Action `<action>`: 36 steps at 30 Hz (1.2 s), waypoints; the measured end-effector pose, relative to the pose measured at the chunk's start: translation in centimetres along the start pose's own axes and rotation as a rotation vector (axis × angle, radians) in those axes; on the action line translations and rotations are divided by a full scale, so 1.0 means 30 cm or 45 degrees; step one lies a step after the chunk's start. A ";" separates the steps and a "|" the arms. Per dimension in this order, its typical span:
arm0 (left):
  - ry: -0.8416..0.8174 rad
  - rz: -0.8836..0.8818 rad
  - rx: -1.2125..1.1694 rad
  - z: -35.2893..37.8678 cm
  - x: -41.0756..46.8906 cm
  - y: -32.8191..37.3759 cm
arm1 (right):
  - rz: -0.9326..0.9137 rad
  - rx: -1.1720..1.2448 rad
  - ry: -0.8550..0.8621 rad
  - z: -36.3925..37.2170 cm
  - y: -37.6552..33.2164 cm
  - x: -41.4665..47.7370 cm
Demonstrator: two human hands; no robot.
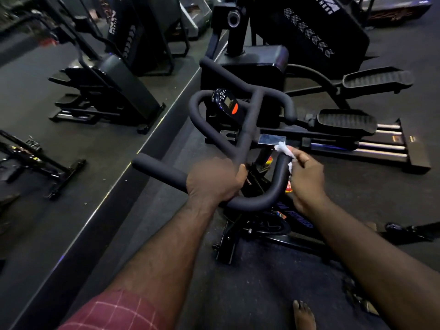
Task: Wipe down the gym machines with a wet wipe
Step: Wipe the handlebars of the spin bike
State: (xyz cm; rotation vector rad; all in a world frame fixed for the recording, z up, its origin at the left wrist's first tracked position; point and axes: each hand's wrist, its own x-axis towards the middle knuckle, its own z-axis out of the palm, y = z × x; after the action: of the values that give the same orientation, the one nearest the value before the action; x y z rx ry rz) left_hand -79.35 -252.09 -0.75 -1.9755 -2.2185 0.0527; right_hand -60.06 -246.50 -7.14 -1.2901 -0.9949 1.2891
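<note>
Mirror wall: fills the left side, reflecting dark step machines and the gym floor; its bottom edge runs diagonally from lower left to upper centre.

Red checked sleeve: bottom left corner, on the left forearm.

Exercise bike handlebar: black, padded, multi-grip, centre of view; one straight end points left toward the mirror, looped grips curve forward and to the right.

Left hand: closed around the handlebar's near bar, knuckles up, fingers wrapped under.

Bike console: small dark display with an orange button, mounted inside the forward loop.

Wet wipe: white, crumpled, pressed against the upper end of the handlebar's right curved grip.

Right hand: fingers pinched on the wet wipe, holding it to the grip.

Elliptical trainer: black, beyond the bike at right, with ribbed pedals and silver rails.

Bare foot: bottom edge, on the dark floor.
</note>
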 end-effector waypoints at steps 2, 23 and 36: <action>-0.005 -0.001 0.018 0.004 0.007 0.002 | -0.224 -0.433 0.028 -0.030 -0.001 -0.084; -0.094 -0.121 0.289 -0.182 0.088 -0.328 | -1.217 -0.737 -0.353 0.340 -0.375 0.122; -0.048 0.034 0.227 -0.177 0.165 -0.497 | -1.289 -1.190 -0.438 0.597 -0.309 0.102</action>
State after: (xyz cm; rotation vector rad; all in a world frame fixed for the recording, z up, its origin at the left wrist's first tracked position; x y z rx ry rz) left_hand -93.73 -249.48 7.06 -1.9232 -2.1273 0.2836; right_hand -76.61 -240.33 3.06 -0.9046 -2.2692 0.2003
